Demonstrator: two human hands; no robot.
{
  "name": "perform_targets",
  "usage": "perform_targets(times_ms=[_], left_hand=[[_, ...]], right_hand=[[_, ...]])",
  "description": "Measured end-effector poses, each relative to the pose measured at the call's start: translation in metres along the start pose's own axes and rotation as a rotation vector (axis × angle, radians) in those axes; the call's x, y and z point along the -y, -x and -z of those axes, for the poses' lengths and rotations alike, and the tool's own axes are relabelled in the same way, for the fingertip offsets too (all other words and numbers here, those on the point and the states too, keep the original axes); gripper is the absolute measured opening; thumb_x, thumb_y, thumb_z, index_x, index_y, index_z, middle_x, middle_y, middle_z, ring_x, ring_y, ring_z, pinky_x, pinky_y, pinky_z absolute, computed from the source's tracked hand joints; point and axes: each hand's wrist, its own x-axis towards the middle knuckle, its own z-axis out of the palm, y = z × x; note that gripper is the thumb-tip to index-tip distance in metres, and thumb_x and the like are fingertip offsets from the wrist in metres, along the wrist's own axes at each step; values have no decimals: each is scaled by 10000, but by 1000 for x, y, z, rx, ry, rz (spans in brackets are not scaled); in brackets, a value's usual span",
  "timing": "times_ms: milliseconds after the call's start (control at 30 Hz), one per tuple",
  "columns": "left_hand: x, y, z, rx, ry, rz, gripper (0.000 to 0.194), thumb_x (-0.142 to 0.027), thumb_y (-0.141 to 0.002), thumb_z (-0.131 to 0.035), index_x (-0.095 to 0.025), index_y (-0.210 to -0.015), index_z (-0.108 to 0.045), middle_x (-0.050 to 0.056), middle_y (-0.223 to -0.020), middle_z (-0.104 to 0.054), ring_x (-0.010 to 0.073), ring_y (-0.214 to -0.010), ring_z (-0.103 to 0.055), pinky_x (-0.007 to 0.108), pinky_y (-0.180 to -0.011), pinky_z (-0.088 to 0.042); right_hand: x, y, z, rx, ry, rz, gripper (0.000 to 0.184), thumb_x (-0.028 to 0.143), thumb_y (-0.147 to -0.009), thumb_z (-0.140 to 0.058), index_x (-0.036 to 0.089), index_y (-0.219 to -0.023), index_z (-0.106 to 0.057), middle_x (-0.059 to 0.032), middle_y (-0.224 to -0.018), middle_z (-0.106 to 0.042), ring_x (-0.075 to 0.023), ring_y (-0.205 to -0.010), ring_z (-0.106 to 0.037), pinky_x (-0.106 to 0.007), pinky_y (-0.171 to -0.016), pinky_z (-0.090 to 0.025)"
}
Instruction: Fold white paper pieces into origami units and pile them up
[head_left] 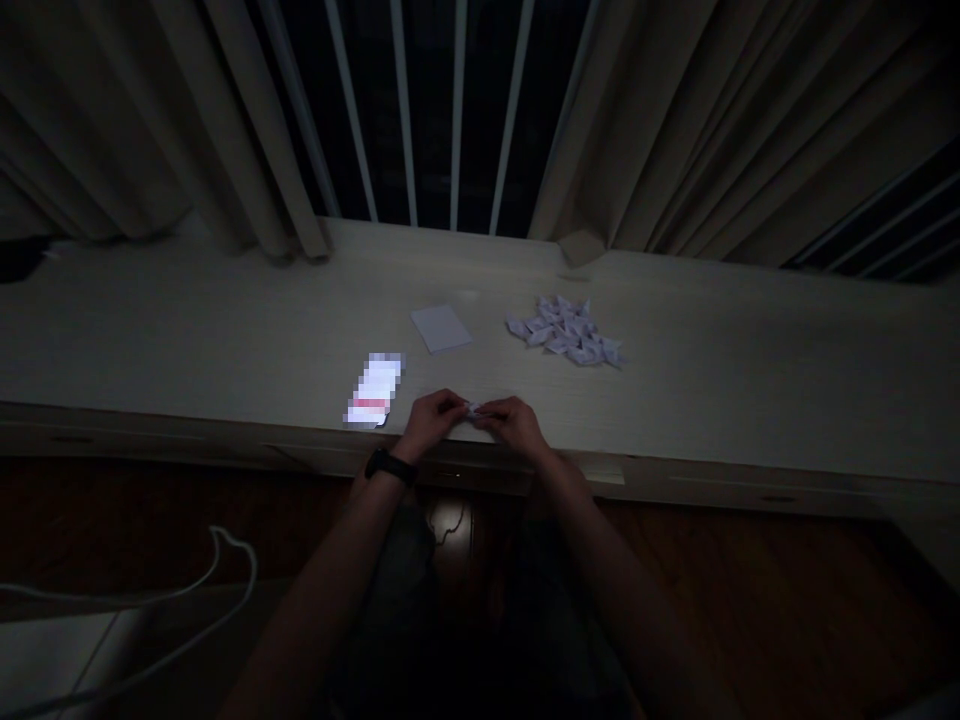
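Observation:
Between my fingertips, at the front edge of the pale counter (262, 330), is a small folded paper piece (472, 409). My left hand (433, 418), with a black watch (391, 466) on its wrist, pinches the piece from the left. From the other side my right hand (516, 424) grips it too. Much of the piece is hidden by the fingers. Beyond my hands lies a flat stack of white square paper (441, 329). Farther right, a heap of folded paper pieces (568, 331) with pointed ends spreads over the counter.
A lit phone (375, 390), its screen blurred out, lies left of my hands near the counter edge. Beige curtains (675, 120) hang behind, beside a dark barred window (427, 110). A white cable (247, 570) loops at lower left. Drawer fronts (712, 490) run below the counter.

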Motion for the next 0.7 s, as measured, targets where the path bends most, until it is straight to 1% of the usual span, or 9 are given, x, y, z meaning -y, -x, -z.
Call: perform_targets(times_ms=[133,267,333,433,567,700], left_hand=[[2,-1,-1,-24,57,13,216,-345,-793,-618,-168,-896,-688,48,-872,-710,159,-795,-647,260,-718,-489],[1,0,-3,27,7,30,251,-366,-732,-692,-169,-887,-700,48,-857,-719,167,-765,-654,263,-708,-498],[-1,1,-5,65,-31,9,255,-370,-711,-715,-177,-877,-710,43,-856,-722,172,-778,-655,263,-720,-496],[-1,2,-7,96,-67,-16,207,-346,-726,-706,-188,-859,-725,33,-870,-727,171,-802,-657,260,-742,-490],[1,2,-7,106,-93,-29,187,-313,-739,-702,-195,-880,-732,28,-894,-727,169,-820,-660,254,-753,-488],[0,2,-8,132,-181,-102,175,-314,-762,-685,-205,-888,-739,39,-948,-710,173,-858,-651,258,-776,-484]], right_hand=[[0,-1,0,10,19,-47,134,334,-745,-715,263,-851,-756,-13,-790,-739,-179,-720,-657,-276,-694,-474],[2,-1,2,-11,8,-32,119,300,-741,-722,259,-847,-756,-17,-827,-740,-180,-776,-660,-274,-738,-471],[3,-1,3,-10,8,7,141,284,-738,-726,263,-875,-753,-20,-859,-739,-182,-805,-658,-280,-771,-468],[3,-1,4,7,29,52,180,275,-738,-728,274,-917,-746,-19,-886,-736,-182,-816,-651,-290,-797,-459],[-1,-1,3,31,53,51,166,263,-734,-731,272,-898,-749,-21,-864,-732,-180,-800,-643,-290,-780,-457],[-3,-1,2,16,59,50,160,237,-717,-740,274,-872,-751,-21,-859,-727,-186,-812,-634,-301,-779,-459]])
